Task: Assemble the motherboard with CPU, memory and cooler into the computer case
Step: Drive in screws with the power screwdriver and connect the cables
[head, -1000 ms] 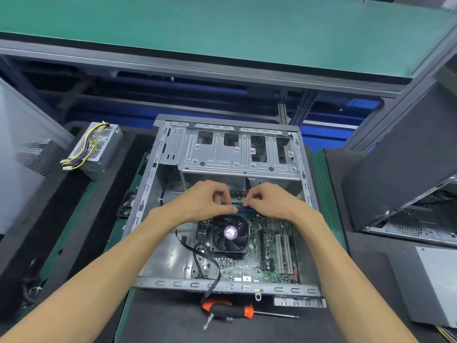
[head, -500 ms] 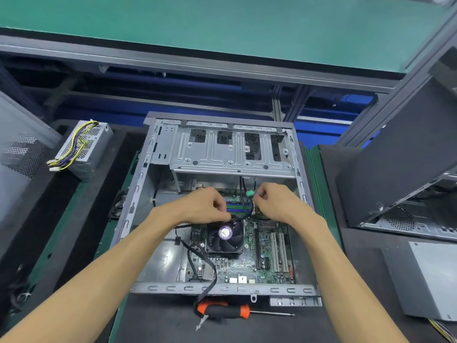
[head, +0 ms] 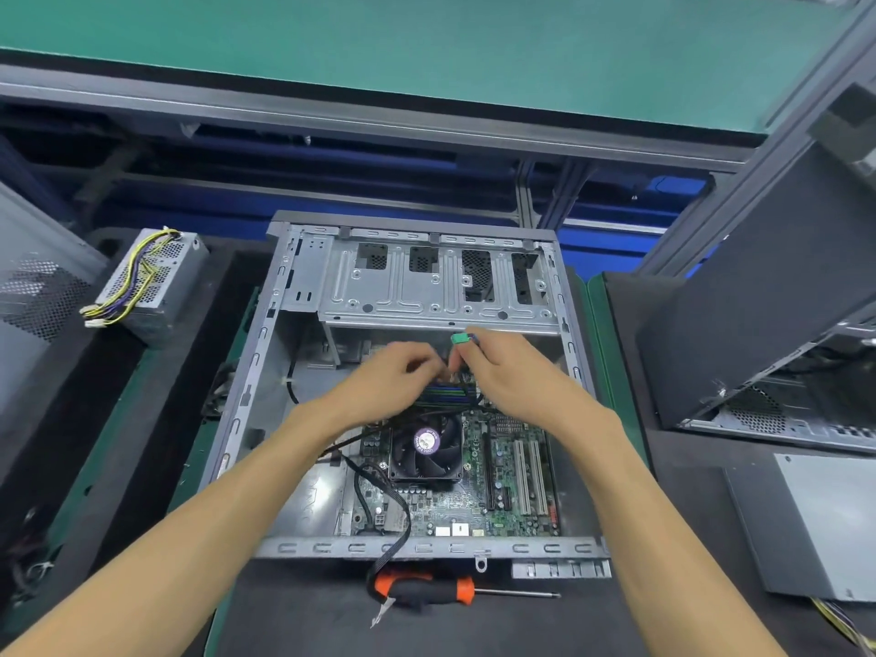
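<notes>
Far left, on the dark padded surface point(head: 156, 419): grey perforated metal power supply box point(head: 154, 284), tilted, with a bundle of yellow and black wires point(head: 128, 286) draped over its face. Centre: open grey steel computer case point(head: 426, 286) lying flat, side panel off, drive bay plate at the far end. Inside the case: green motherboard point(head: 474, 505) seated on the floor panel, black finned cooler with fan and round purple label point(head: 425, 448) mounted left of the white expansion slots point(head: 530, 476); blue and green memory slots point(head: 448, 393) just beyond the cooler, partly hidden by both hands. Left hand point(head: 388, 386) over the memory area, fingers curled; held item, if any, cannot be told. Right hand point(head: 509, 377) beside it, fingers pinching a small green connector point(head: 459, 338) raised above the board. Black cable point(head: 384, 509) trailing over the near case rail. In front of the case: orange-and-black-handled screwdriver point(head: 429, 589) lying flat. Far right: second dark case point(head: 768, 296), tilted, and a grey metal box point(head: 825, 523).
</notes>
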A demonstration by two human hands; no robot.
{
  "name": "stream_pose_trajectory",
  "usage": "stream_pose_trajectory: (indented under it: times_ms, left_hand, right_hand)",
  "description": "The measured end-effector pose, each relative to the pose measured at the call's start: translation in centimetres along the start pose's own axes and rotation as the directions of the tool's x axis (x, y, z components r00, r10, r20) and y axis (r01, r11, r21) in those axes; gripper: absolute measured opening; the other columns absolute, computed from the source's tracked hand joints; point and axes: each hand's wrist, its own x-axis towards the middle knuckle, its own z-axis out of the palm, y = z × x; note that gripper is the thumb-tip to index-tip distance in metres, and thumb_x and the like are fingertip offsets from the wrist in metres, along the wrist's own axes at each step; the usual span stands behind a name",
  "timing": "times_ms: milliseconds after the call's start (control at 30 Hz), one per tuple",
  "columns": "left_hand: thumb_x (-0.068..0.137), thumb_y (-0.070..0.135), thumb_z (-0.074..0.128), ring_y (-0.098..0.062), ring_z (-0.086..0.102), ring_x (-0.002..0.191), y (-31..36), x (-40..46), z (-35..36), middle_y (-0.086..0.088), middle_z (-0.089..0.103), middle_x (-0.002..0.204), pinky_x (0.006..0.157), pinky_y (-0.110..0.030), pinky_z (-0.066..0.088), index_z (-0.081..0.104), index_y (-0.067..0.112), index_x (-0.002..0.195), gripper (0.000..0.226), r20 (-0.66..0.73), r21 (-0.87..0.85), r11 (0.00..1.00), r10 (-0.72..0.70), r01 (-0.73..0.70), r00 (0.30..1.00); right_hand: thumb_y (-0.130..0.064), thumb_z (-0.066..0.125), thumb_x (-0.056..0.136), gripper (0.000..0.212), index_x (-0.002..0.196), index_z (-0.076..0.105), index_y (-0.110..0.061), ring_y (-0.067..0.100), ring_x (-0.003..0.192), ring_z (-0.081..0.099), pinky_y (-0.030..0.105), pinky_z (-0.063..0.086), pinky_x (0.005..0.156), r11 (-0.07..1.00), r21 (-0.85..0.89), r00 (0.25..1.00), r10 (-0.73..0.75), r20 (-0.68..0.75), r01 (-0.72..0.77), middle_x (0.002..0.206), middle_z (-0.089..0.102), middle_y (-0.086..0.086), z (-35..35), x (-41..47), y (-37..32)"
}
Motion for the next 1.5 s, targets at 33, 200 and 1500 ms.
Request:
stream_pose_trajectory:
  times_ms: [33,200,1500]
  left_hand:
    - [0.102,0.023,0.046,-0.015,0.066,0.082,0.2,-0.2,-0.5,0.002,0.072,0.085,0.082,-0.035,0.050,0.072,0.018,0.089,0.029,-0.010,-0.080,0.997,-0.019,0.018,1.000]
    - [0.105,0.045,0.034,-0.021,0.058,0.060,1.1,-1.7,-2.4,-0.005,0.065,0.066,0.064,-0.031,0.049,0.064,0.011,0.076,0.054,0.060,-0.368,0.927,-0.056,0.074,0.997]
    - [0.098,0.029,0.052,-0.006,0.044,0.054,-1.3,-5.0,-2.1,0.007,0.054,0.067,0.052,-0.020,0.035,0.063,0.019,0.079,0.024,0.323,0.194,0.968,-0.219,0.162,0.921]
  right_hand:
    - [-0.029,0.034,0.108,0.036,0.091,0.063,-0.018,0.004,0.059,0.048,0.028,0.032,0.056,0.999,-0.032,1.000,0.015,0.015,-0.014,0.066,0.050,-0.009,0.1,0.1,-0.1]
    - [-0.031,0.031,0.108,0.036,0.085,0.058,-0.023,0.029,0.089,0.061,0.040,0.050,0.082,0.984,-0.164,0.994,0.081,0.070,-0.069,0.086,0.063,0.004,1.0,0.5,-0.1]
    - [-0.034,0.069,0.093,0.017,0.103,0.080,-0.025,0.004,0.066,0.061,0.028,0.048,0.067,0.995,-0.077,0.987,-0.077,-0.144,0.067,0.078,0.073,-0.007,7.1,3.8,-0.6]
